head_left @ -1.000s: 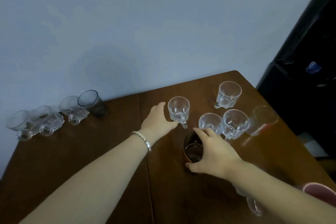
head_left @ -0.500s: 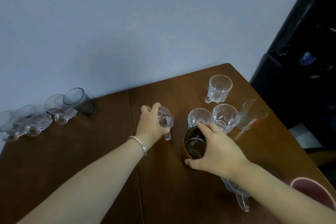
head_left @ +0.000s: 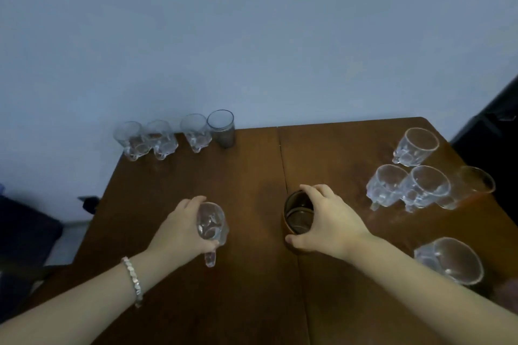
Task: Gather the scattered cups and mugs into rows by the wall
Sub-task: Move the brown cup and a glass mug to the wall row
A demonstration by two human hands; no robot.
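My left hand point(head_left: 182, 230) grips a clear glass mug point(head_left: 211, 225) just above the brown table point(head_left: 252, 165), its handle pointing toward me. My right hand point(head_left: 328, 221) is wrapped around a dark brown glass cup point(head_left: 297, 216) near the table's middle. By the wall stands a row of three clear mugs point(head_left: 162, 137) and a dark tumbler point(head_left: 222, 129). At the right sit three clear mugs point(head_left: 417, 148) point(head_left: 385, 186) point(head_left: 423, 189), an amber glass point(head_left: 471, 185), and nearer me another clear mug point(head_left: 451, 260).
A grey-blue wall point(head_left: 252, 36) runs along the table's far edge. Dark furniture point(head_left: 493, 131) stands beyond the right edge. Floor and a dark object point(head_left: 28, 232) lie past the left edge. A seam splits the tabletop down its middle.
My left hand closed on the clear mug and lifted it leftward. My right hand stays on the brown cup. The view swung left, bringing the wall row toward the middle.
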